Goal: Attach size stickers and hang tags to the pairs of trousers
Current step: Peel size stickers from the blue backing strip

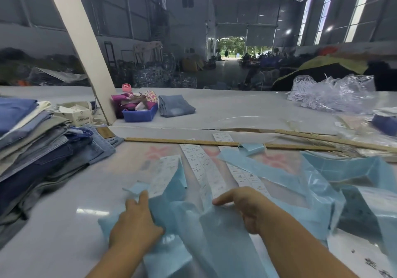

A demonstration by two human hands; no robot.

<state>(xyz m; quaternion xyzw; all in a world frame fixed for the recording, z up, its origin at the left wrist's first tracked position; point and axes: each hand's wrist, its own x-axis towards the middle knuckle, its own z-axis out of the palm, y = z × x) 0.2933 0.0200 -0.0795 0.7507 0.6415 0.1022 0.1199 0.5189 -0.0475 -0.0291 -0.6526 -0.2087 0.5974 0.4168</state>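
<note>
Resting on a heap of light blue backing paper point(214, 230), both hands sit low in the head view. The left hand point(135, 224) lies palm down on the blue paper, its fingers pressed flat and pointing up toward a curled sticker sheet point(165, 174); whether the thumb pinches the paper cannot be told. The right hand point(242, 206) also rests on the paper with its fingers loosely bent, the forefinger stretched left and touching the lower end of a long white sticker strip point(200, 166). A second sticker strip point(247, 176) lies just beside it on the right, partly under more blue paper point(322, 170) that spreads across the right side of the table point(53, 224).

A stack of folded trousers point(38, 144), in blues and pale tones, stands on the left of the table, well apart from the hands. One more pair of folded jeans point(175, 105) lies farther back, beside a blue tray point(139, 114) filled with small items. A long wooden ruler point(182, 141) lies across the table beyond the strips, over their far ends. A clear plastic bag of hang tags point(330, 93) sits at the far right. A slanted white post point(81, 47) rises from the table at left.
</note>
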